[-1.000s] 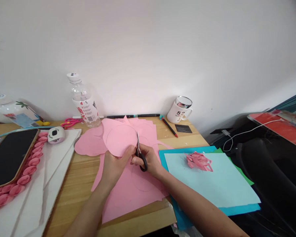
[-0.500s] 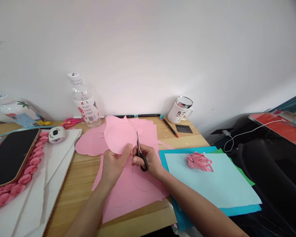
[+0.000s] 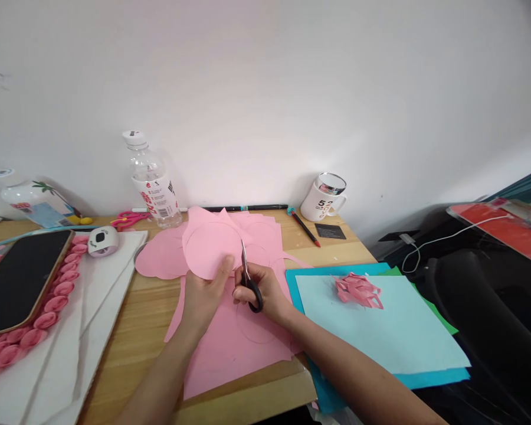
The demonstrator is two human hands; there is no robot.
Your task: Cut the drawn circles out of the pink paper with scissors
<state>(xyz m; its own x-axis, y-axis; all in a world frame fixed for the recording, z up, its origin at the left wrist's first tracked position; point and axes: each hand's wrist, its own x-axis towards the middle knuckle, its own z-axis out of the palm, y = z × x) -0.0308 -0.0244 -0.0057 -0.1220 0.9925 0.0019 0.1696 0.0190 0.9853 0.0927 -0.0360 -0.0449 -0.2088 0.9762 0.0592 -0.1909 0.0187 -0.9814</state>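
Note:
My left hand (image 3: 206, 295) pinches the lower edge of a piece of pink paper (image 3: 213, 245) marked with a drawn circle. Its left and lower edges are cut round. My right hand (image 3: 261, 286) grips black-handled scissors (image 3: 244, 254), fingers through the handles. The blades point upward along the right edge of the paper, by the circle's line. Beneath both hands lie larger pink sheets (image 3: 230, 360) with more circles drawn on them. A pile of rounded pink cutouts (image 3: 161, 254) rests to the left of the held paper.
A clear plastic bottle (image 3: 154, 186) stands by the wall, and a white mug (image 3: 321, 200) stands at the back right. Curled pink scraps (image 3: 358, 290) lie on pale blue paper (image 3: 380, 336). At left, a phone (image 3: 22, 277) rests over pink paper roses (image 3: 55, 304).
The held paper has turned slightly and shifted left. The scissors have moved a little left with my right hand, blades still at the paper's right edge.

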